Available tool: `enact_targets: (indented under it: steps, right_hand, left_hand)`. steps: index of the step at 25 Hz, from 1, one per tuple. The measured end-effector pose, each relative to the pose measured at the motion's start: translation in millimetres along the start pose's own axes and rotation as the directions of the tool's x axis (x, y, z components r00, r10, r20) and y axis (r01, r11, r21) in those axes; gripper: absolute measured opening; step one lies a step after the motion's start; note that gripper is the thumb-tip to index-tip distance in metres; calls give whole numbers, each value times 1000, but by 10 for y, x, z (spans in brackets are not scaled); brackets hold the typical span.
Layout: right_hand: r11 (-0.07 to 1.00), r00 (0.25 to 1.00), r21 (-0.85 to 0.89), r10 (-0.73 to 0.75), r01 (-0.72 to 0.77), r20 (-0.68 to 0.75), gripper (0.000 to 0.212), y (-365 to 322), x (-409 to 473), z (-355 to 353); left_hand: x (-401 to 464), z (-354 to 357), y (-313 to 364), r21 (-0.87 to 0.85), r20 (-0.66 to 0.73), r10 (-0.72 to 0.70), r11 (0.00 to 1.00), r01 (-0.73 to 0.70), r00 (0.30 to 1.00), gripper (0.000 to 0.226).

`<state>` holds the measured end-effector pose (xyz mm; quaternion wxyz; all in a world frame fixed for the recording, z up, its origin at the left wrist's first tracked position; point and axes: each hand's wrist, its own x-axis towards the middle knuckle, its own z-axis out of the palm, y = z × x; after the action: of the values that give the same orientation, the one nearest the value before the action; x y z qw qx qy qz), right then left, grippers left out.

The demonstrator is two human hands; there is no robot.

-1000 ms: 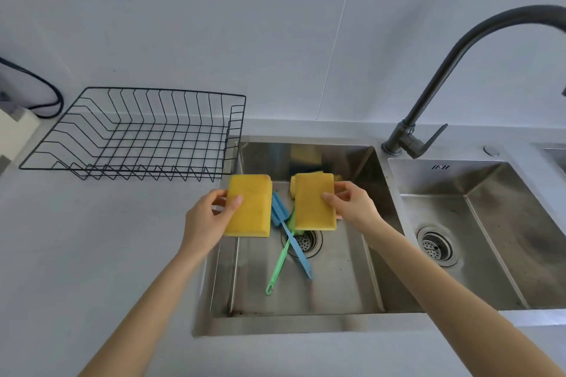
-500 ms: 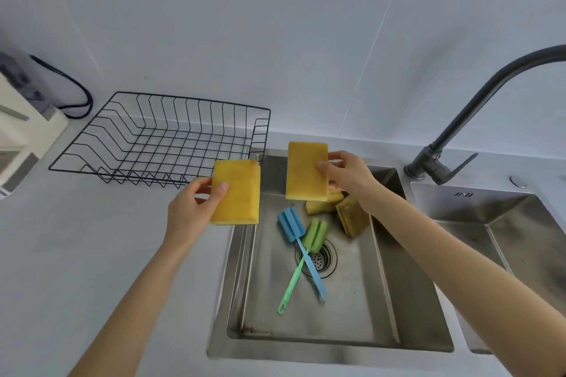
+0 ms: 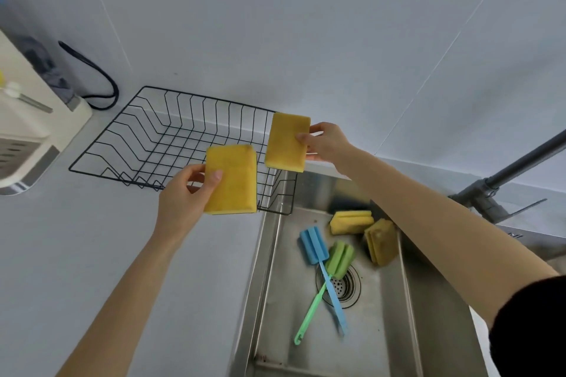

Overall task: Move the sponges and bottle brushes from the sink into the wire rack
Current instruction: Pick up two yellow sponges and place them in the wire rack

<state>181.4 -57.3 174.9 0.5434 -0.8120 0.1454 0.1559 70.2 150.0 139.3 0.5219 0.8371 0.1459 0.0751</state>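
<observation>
Sink [image 3: 269,254]: two crossed brushes are seen on its floor over the drain, a green brush [image 3: 324,281] and a blue brush [image 3: 321,266]; two more sponges [image 3: 364,231] are lying near its far wall.
Left hand [image 3: 183,202]: clamped on a yellow sponge [image 3: 231,179], which is held upright over the rack's near edge.
Right hand [image 3: 326,144]: closed on a second yellow sponge [image 3: 286,139], held above the rack's right end.
Rack [image 3: 147,138]: set on the desk [image 3: 92,254], left of the sink; nothing is seen resting in it.
</observation>
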Motion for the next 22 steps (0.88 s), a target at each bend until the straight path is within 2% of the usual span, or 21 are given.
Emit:
enact_targets:
  steps: [4,8,11,13,15,19,21,22]
  right_hand:
    - [992,1000,-122,-21,23,22,41,-124,290,258]
    - [940,1000,-339,-24,24,6,36,-136,560,494]
    - [891,1000,-454,-6,10,10,20,-102,733,638]
    - [862,1000,-507,-8,13,11,8,-66,806,700]
    - [813,1000,-582,-23,23,8,9,-32,847,744]
    - [666,995,-740,-86,90,44,33,0,838,730]
    - [624,990,-772,-129,125,56,27,-32,795,688]
    - [588,985,-797,-161,142,57,15,-47,776,674]
  left_hand:
    - [196,-33,-52,-13,-15,-23,1000,23,1000,44]
    - [317,-46,-106,-35,-12,-52,998,51,999,47]
    - [367,-36,-167,-44,-15,-81,996,81,997,54]
    - [387,-20,-211,-49,-5,-100,994,99,995,45]
    - [407,-7,-232,-52,2,-115,992,115,993,41]
    - [424,-7,-217,-54,-1,-119,991,118,993,49]
    - [427,-10,-197,-51,3,-112,992,112,994,44]
    - [431,-3,-190,-56,6,-112,992,112,994,42]
